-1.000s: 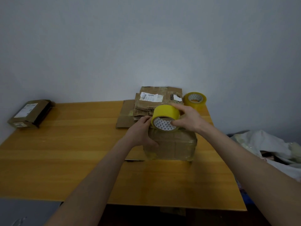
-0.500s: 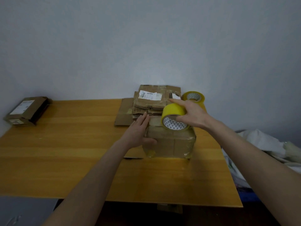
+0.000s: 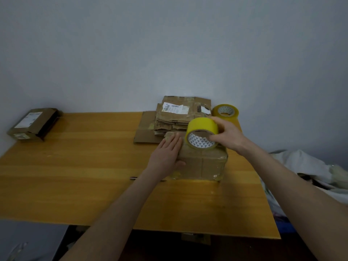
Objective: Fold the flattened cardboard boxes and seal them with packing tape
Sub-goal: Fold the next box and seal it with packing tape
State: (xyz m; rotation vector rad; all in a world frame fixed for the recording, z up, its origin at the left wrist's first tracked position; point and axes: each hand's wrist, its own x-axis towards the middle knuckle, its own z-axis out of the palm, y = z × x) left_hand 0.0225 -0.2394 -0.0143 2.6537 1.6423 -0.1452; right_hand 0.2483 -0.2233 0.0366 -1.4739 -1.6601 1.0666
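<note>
The box [image 3: 202, 162] sits mid-surface. The left hand [image 3: 167, 157] lies flat, fingers straight, on its left top edge. The right hand [image 3: 227, 136] grips the tape roll [image 3: 202, 134] just above the box's top, to the left hand's right.

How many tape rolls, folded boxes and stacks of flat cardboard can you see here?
Tape rolls: 2, the held roll in the right hand and the back roll.
Boxes: 2, the taped box under the left hand and the far box.
Flat stacks: 1, the stack.
Total: 5.
</note>
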